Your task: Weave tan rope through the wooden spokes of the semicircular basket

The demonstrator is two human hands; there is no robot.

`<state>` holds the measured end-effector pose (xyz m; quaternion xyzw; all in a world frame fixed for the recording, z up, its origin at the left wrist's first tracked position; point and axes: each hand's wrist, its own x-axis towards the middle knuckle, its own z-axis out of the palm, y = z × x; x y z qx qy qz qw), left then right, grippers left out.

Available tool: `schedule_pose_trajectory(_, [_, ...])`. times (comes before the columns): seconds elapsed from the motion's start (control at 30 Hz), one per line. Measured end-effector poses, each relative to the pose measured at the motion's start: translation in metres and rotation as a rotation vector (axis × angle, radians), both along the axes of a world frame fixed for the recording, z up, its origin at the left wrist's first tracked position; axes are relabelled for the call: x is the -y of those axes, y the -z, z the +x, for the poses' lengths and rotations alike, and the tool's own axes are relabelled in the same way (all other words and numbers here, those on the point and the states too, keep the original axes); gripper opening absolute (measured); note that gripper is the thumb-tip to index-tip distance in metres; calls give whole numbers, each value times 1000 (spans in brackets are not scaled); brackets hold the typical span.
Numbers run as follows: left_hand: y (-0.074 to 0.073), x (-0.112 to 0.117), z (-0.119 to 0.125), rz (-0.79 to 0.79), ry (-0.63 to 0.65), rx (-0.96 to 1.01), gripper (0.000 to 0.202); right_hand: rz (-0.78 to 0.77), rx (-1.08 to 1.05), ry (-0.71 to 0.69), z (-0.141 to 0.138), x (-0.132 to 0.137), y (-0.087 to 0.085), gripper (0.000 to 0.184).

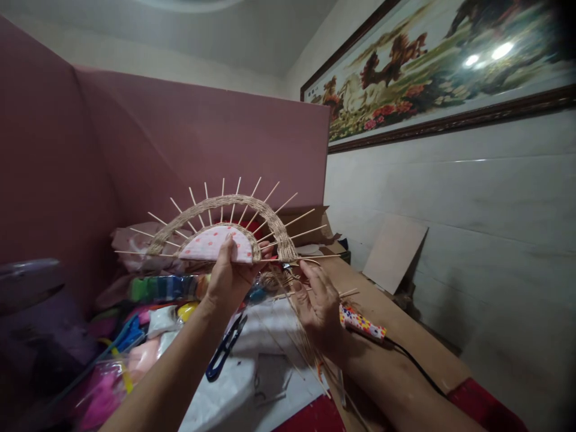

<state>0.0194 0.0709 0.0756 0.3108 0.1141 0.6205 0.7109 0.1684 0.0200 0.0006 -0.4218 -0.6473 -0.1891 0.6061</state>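
The woven half-circle [216,245] is above the bench [432,354], pinched in the left hand [225,273]; the right hand [319,300] bends near its end, that grip I cannot tell; the band [224,201] looks mostly done; stick tips [239,184] are bare.

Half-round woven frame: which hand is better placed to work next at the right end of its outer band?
Probably the right hand: it is close to the band's end, while the left hand holds the patterned panel.
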Motion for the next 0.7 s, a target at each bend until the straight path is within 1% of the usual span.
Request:
schedule_pose_trajectory(0.23, [2, -1, 1, 14, -36, -34, 19, -27, 18, 6, 3, -1, 1, 38])
schedule_pose_trajectory(0.3, [2, -1, 1, 8, -15, -24, 21, -52, -27, -34, 2, 0, 0, 33])
schedule_pose_trajectory(0.4, [2, -1, -1, -3, 0, -15, 23, -136, -188, -159, 2, -2, -1, 25])
schedule_pose_trajectory(0.47, [1, -2, -3, -17, 8, -25, 23, -213, -315, -255, 3, -4, -2, 23])
schedule_pose_trajectory(0.53, [1, -2, -5, -36, 28, -42, 23, -284, -396, -346, 5, -9, -2, 22])
schedule_pose_trajectory(0.6, [2, -2, -5, -48, 69, -78, 23, -312, -415, -418, 6, -12, -4, 22])
schedule_pose_trajectory(0.7, [5, 1, -2, -42, 141, -149, 25, -303, -412, -543, 7, -13, -9, 25])
